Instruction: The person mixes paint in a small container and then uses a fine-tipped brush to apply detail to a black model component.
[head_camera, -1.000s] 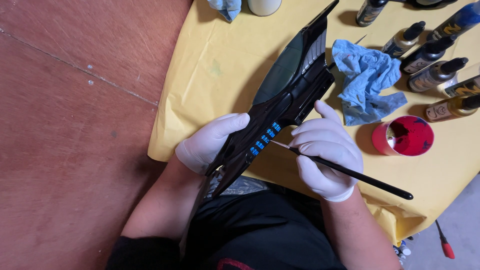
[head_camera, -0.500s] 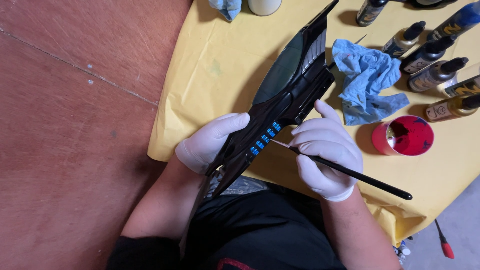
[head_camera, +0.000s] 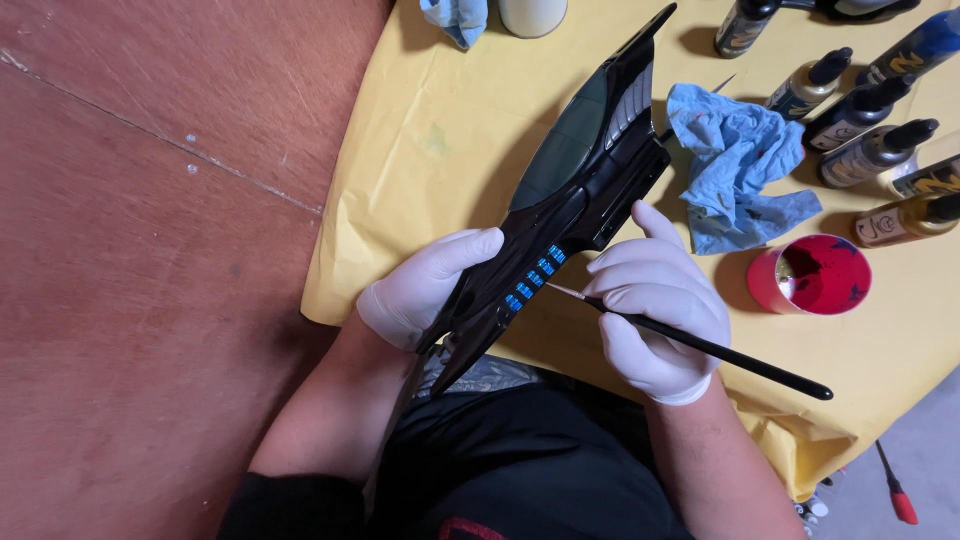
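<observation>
A long glossy black model craft (head_camera: 585, 170) with a row of small blue squares on its side lies tilted over the yellow paper-covered table (head_camera: 430, 140). My left hand (head_camera: 425, 290), in a white glove, grips the model's lower end from underneath. My right hand (head_camera: 660, 300), also gloved, pinches a thin black paintbrush (head_camera: 740, 360). The brush's pale tip sits just beside the blue squares. My right index finger rests against the model's side.
A crumpled blue cloth (head_camera: 735, 170) lies right of the model. A red paint cup (head_camera: 812, 275) stands near my right hand. Several dark paint bottles (head_camera: 870, 110) crowd the top right. Another blue rag (head_camera: 455, 18) and a white cup (head_camera: 532, 14) sit at the top edge. Brown floor (head_camera: 150, 270) spreads left.
</observation>
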